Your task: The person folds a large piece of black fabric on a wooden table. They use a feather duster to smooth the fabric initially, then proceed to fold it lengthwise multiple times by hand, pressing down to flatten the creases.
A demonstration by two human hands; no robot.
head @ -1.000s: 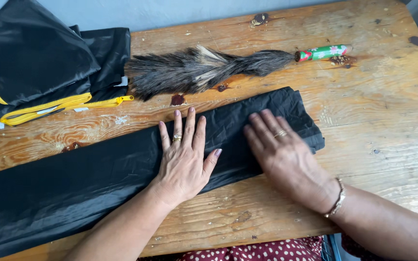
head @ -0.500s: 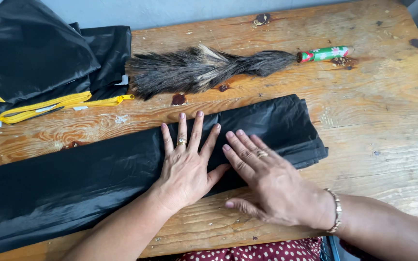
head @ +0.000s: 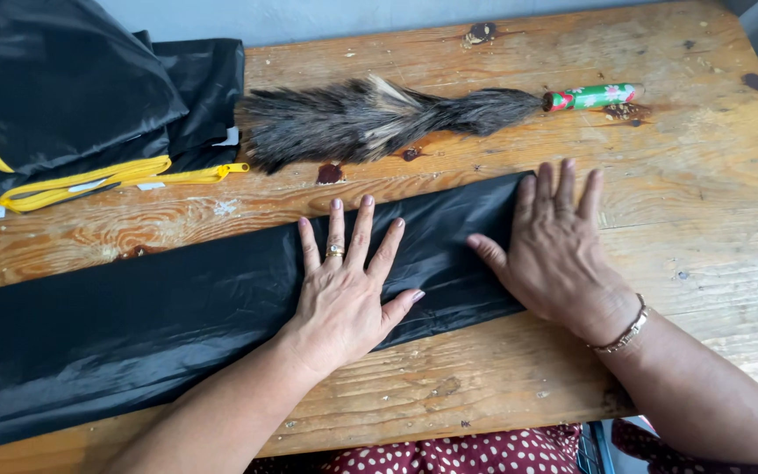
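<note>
Black plastic sheeting [head: 177,325], folded into a long flat strip, is seen stretched slantwise across a worn wooden bench [head: 704,202], its left end running off the lower left of the view and its right end lying near the middle of the boards. The left hand [head: 344,290] is pressed flat on the strip with the fingers spread wide and nothing gripped; a ring [head: 334,251] is worn on one finger. The right hand [head: 559,250] is laid palm down over the strip's right end, fingers held close together and pointing away from the person, thumb stretched out towards the left hand; nothing is clasped by it either, and a bracelet [head: 625,331] is worn at its wrist. The two hands are kept just apart on the plastic. Beyond the strip, a feather duster [head: 379,118] of dark plumes is laid lengthwise on the bench, its green, red and white handle [head: 594,96] turned to the right. At the far left corner a heap of black fabric [head: 72,88] trimmed with yellow strap [head: 116,175] is piled, partly over the bench edge. Dark stains are scattered over the wood. Red cloth with white dots [head: 449,455] is visible at the bottom edge.
</note>
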